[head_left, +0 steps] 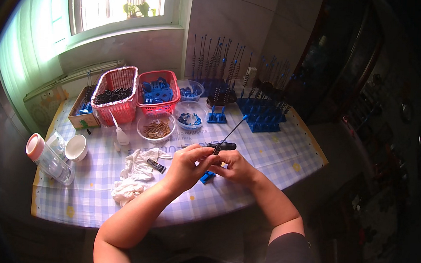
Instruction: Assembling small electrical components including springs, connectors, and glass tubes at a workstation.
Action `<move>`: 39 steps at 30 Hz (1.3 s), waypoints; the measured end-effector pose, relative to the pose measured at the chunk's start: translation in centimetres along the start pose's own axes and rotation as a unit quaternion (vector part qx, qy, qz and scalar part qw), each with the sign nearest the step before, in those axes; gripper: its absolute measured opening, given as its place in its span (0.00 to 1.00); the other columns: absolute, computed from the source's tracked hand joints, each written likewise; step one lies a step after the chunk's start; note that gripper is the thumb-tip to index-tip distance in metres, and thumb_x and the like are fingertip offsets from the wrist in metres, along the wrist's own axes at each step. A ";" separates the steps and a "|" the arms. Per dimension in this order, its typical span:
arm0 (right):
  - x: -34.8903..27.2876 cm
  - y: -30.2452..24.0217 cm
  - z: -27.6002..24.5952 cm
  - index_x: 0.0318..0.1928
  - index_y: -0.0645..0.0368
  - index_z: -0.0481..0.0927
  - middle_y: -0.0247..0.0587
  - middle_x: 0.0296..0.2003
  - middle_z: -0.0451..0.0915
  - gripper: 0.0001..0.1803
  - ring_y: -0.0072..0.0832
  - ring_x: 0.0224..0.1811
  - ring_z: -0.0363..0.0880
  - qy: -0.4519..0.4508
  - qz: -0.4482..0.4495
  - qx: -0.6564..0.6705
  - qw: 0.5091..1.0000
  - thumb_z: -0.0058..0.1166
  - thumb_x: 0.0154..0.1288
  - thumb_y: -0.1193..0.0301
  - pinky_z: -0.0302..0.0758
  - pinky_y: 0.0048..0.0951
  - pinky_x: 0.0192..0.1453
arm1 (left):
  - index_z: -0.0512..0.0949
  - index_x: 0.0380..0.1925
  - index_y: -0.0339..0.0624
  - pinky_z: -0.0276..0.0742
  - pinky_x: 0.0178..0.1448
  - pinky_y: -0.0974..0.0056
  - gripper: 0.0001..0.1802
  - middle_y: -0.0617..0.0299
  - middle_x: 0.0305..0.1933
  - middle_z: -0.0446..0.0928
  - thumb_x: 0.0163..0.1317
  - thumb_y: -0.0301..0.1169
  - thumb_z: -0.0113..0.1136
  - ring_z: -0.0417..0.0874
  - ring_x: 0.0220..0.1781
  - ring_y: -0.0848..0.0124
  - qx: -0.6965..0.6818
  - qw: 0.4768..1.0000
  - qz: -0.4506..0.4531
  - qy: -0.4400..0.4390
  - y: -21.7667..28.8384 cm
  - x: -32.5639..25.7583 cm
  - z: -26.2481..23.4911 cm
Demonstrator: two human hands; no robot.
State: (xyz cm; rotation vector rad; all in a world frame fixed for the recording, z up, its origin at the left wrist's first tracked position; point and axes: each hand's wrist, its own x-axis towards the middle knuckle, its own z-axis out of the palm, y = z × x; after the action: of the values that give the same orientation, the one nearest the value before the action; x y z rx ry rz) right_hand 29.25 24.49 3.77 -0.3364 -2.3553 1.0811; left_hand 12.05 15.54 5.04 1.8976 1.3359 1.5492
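In the head view, we see our left hand and right hand meeting over the near middle of the worktop. Both grips are pressed together on one thin antenna: the fingertips of each hand pinch its coiled lower end, and the rod slants up and away to the right, ending in a small blue tip. A black bar lies just behind the fingers, touching or nearly touching the rod; we cannot tell which. A blue base sits just below the grips, partly hidden by the hands.

We judge the main risk to be the rod itself. It is long and held only at its foot, so a small twist of either grip swings the far tip widely, and it points toward the blue racks of finished antennas beyond the hands; a sweep there could knock them over. The coil may also slip or bend if the two grips pull unevenly.

Left of the grips lies a crumpled cloth with a small black piece on it, and farther off a bowl of brass parts. A dropped part could roll under the cloth and be lost. A glue bottle beside that bowl could tip if an elbow drags the cloth.
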 end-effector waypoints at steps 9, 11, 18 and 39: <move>0.0 0.0 0.0 0.39 0.63 0.81 0.43 0.34 0.83 0.08 0.27 0.36 0.82 0.002 0.003 0.000 1.000 0.61 0.63 0.71 0.78 0.29 0.42 | 0.81 0.38 0.33 0.77 0.35 0.66 0.10 0.54 0.31 0.79 0.58 0.27 0.66 0.84 0.32 0.66 -0.005 1.000 0.003 0.004 0.1 0.0 0.0; 0.0 0.3 0.1 0.39 0.64 0.81 0.43 0.34 0.83 0.08 0.27 0.36 0.82 0.007 -0.009 0.005 1.000 0.61 0.63 0.71 0.78 0.29 0.42 | 0.81 0.38 0.33 0.76 0.34 0.67 0.10 0.55 0.30 0.79 0.57 0.26 0.66 0.83 0.31 0.68 -0.010 1.000 0.007 0.007 0.0 0.0 0.1; 0.0 0.2 0.1 0.39 0.64 0.80 0.43 0.34 0.83 0.09 0.27 0.36 0.82 0.008 -0.006 0.007 1.000 0.61 0.62 0.71 0.78 0.29 0.43 | 0.81 0.38 0.33 0.77 0.35 0.67 0.10 0.54 0.30 0.79 0.57 0.25 0.66 0.84 0.32 0.68 -0.001 1.000 0.007 0.007 -0.2 0.0 0.2; -0.1 -0.5 0.0 0.40 0.63 0.80 0.40 0.32 0.82 0.08 0.24 0.35 0.79 -0.005 0.027 0.017 0.999 0.61 0.62 0.72 0.75 0.27 0.41 | 0.81 0.39 0.33 0.77 0.35 0.66 0.10 0.54 0.31 0.79 0.58 0.26 0.65 0.84 0.32 0.65 -0.001 1.000 0.010 0.007 -0.4 -0.2 0.2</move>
State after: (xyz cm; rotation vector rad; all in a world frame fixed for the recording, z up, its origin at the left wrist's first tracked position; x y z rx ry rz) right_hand 29.29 24.12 4.13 -0.3857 -2.3454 1.1483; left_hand 12.03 15.63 4.58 1.9090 1.3251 1.5759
